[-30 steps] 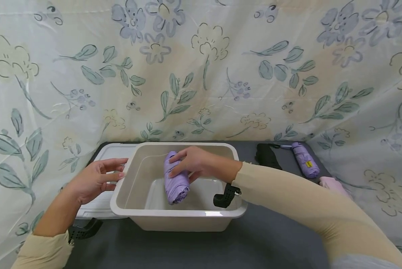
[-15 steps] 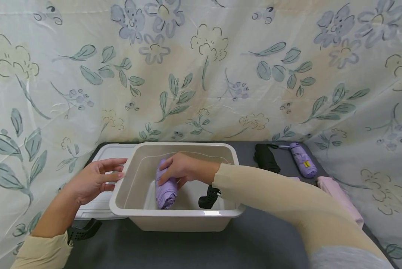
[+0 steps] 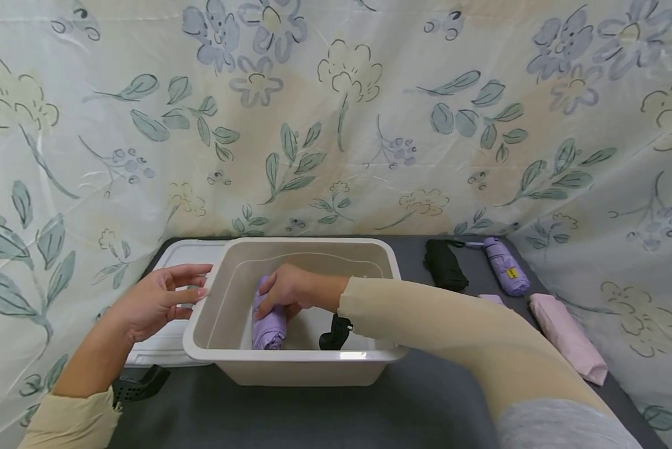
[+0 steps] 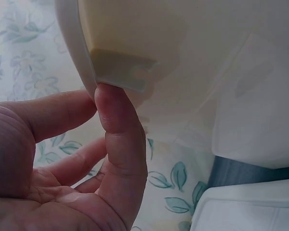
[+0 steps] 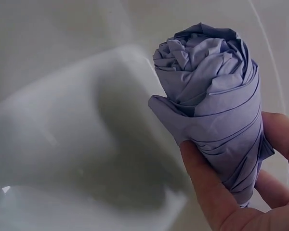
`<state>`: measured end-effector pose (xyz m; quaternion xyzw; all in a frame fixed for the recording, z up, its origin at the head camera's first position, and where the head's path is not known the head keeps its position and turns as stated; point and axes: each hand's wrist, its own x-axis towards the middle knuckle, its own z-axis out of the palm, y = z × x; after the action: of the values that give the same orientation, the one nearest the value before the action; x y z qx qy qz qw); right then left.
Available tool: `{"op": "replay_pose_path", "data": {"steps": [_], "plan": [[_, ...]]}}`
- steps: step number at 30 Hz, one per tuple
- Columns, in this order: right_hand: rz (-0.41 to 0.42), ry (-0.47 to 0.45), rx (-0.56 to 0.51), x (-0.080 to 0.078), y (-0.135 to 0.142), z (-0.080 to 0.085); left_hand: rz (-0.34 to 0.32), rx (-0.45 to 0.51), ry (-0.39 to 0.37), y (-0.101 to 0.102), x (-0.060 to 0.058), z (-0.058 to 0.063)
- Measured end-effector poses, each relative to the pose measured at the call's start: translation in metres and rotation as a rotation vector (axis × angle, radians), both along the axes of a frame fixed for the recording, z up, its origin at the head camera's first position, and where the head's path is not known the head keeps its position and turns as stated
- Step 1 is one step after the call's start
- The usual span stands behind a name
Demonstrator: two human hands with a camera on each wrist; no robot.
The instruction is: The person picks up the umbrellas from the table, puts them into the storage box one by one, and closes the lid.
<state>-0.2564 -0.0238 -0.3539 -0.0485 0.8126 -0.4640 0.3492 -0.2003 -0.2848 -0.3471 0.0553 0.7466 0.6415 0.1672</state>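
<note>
In the head view, my right hand (image 3: 284, 290) grips a purple folded umbrella (image 3: 268, 330) low inside the beige plastic tub (image 3: 296, 357), toward its left wall. The right wrist view shows the thumb and fingers around the wrapped fabric of this umbrella (image 5: 216, 106), its crumpled end pointing away from the palm. At the tub's left rim, my left hand (image 3: 161, 299) pinches the edge between thumb and fingertip. That rim (image 4: 74, 48) also shows in the left wrist view, right at the fingertips of my left hand (image 4: 96, 159).
A white lid (image 3: 170, 340) lies under the tub's left side. On the dark table's right part are a black folded bundle (image 3: 445, 265), another purple umbrella (image 3: 506, 268) with a yellow label, and a pink roll (image 3: 568, 340). A floral curtain (image 3: 336, 125) stands behind.
My right hand has carried the purple umbrella left and lower into the tub. The left hand stays at the rim. More of the pink roll shows as the right arm shifts.
</note>
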Motion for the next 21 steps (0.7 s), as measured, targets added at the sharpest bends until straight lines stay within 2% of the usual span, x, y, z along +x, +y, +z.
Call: {"op": "replay_pose_path", "data": {"steps": [3,13,21], "plan": [[0.001,-0.012,0.001,0.001,-0.002,-0.003,0.001,-0.008,-0.001,0.000,0.000,0.000],[0.016,0.038,0.041,0.005,-0.010,-0.011,0.006,-0.010,0.013,-0.002,0.001,0.000],[0.003,-0.001,-0.008,0.002,-0.013,-0.027,0.001,-0.032,0.012,0.000,0.000,-0.001]]}}
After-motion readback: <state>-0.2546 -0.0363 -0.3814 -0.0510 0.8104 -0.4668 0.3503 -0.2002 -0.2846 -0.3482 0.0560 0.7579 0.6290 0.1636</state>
